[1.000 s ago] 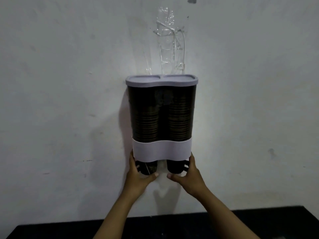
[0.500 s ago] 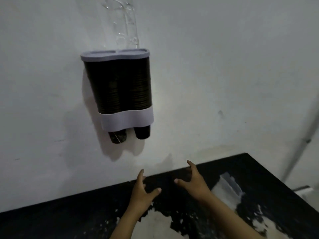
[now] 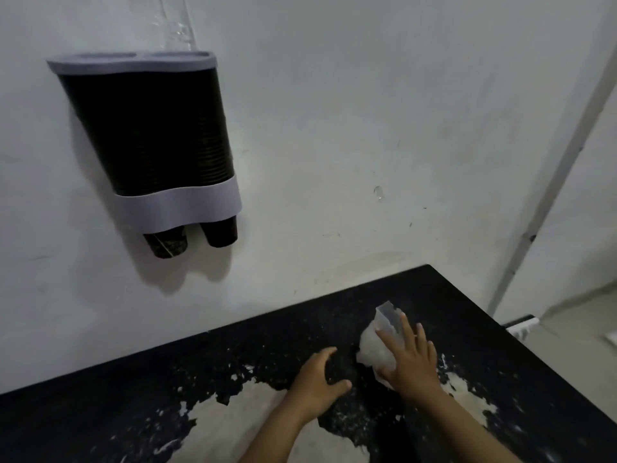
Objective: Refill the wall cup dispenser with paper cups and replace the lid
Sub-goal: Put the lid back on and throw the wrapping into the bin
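Wall [image 3: 367, 111]: pale, scuffed, takes up most of the view. A light conduit or pipe [image 3: 547, 202] runs diagonally down it, well right of the dispenser.

Counter [image 3: 100, 412]: black top below the dispenser, coating flaked off in big pale patches near you.

Cup dispenser [image 3: 147, 128]: wall-mounted, upper left, twin tube, dark see-through body. Both tubes are loaded with stacked dark cups, rims visible as fine ridges most of the way up. Grey lid [image 3: 132, 63] is seated on top. Grey band [image 3: 180, 208] wraps the lower end. Below the band, one cup bottom pokes out of each tube: left cup [image 3: 166, 243] and right cup [image 3: 221, 233]. A strip of clear tape or plastic [image 3: 175, 25] sits on the wall right above the lid.

Clear plastic sleeve [image 3: 375, 345]: lying on the counter, well below and right of the dispenser, crumpled, open end pointing toward the wall. Can't tell what's in it; it looks translucent and slack.

Your right hand [image 3: 409, 359]: fingers straight and spread, pressing flat on the sleeve, thumb along its near edge.

Your left hand [image 3: 317, 379]: on the counter just left of the sleeve, fingers curled around something dark at the sleeve's near end. It blends into the black top, so I can't tell what it is or whether you really have a grip.
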